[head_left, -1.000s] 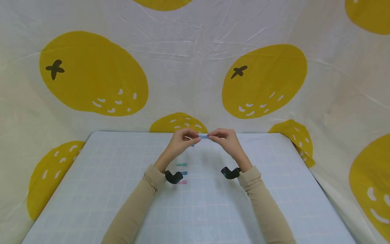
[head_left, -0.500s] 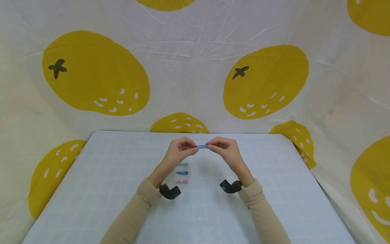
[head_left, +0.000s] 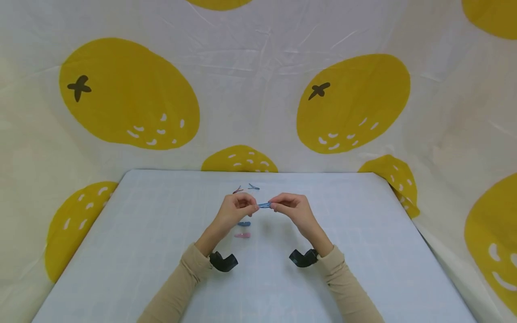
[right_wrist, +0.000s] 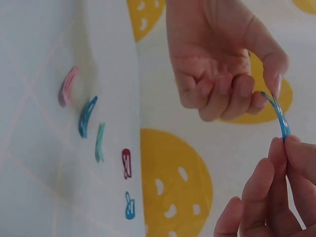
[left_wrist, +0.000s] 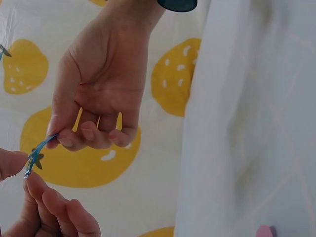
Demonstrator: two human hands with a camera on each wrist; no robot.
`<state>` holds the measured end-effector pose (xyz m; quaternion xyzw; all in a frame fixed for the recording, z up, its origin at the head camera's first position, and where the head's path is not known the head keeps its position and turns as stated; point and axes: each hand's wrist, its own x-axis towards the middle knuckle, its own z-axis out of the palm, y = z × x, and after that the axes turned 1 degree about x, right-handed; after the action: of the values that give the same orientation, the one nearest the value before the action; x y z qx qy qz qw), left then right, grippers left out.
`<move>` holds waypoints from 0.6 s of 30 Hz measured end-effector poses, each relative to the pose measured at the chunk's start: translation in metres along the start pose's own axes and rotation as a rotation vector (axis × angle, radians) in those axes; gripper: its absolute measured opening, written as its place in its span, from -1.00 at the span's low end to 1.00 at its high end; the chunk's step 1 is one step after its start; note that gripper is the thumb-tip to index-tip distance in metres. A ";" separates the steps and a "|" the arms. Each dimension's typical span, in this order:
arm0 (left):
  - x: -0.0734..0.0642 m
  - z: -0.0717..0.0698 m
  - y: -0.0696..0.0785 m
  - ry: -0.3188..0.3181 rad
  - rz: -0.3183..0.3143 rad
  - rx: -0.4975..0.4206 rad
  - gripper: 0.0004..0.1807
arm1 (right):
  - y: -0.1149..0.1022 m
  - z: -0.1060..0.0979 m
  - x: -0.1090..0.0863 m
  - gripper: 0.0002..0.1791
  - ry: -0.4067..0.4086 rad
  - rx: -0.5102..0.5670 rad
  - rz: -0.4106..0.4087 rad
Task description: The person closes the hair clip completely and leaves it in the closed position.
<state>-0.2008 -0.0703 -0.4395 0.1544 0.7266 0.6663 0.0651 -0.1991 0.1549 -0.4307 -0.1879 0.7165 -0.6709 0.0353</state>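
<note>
A blue snap hair clip [head_left: 264, 205] is stretched between the two hands, above the table. My left hand [head_left: 236, 213] pinches one end between thumb and forefinger. The other end is pinched the same way by my right hand [head_left: 292, 211]. In the right wrist view the two arms of the clip [right_wrist: 280, 114] stand apart near the right thumb. Below the left hand on the table lie another blue hair clip [head_left: 244, 224] and a pink one [head_left: 243, 235]. A green hair clip [right_wrist: 100, 143] shows in the right wrist view; the left hand hides it from the head view.
Near the far table edge lie a dark red hair clip [head_left: 238, 189] and a blue one [head_left: 253, 186], both with their arms spread. A pale checked cloth covers the table [head_left: 363, 251]. Behind it hangs a white curtain [head_left: 250, 89] with yellow fruit prints.
Both hands have come nearer the body with the blue hair clip between them. The two far clips have come into sight behind the hands, while the green clip is now covered.
</note>
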 end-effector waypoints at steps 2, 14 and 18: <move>-0.003 0.000 -0.004 0.001 -0.032 -0.006 -0.93 | 0.003 0.002 -0.002 -0.82 -0.007 0.006 0.014; -0.024 0.007 -0.037 0.017 -0.197 -0.035 -0.82 | 0.035 0.008 -0.017 -0.81 -0.061 0.023 0.132; -0.031 0.010 -0.045 0.018 -0.155 -0.025 -0.82 | 0.044 0.007 -0.021 -0.80 -0.099 0.037 0.146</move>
<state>-0.1749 -0.0734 -0.4882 0.0908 0.7285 0.6698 0.1117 -0.1873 0.1563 -0.4789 -0.1675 0.7130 -0.6697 0.1230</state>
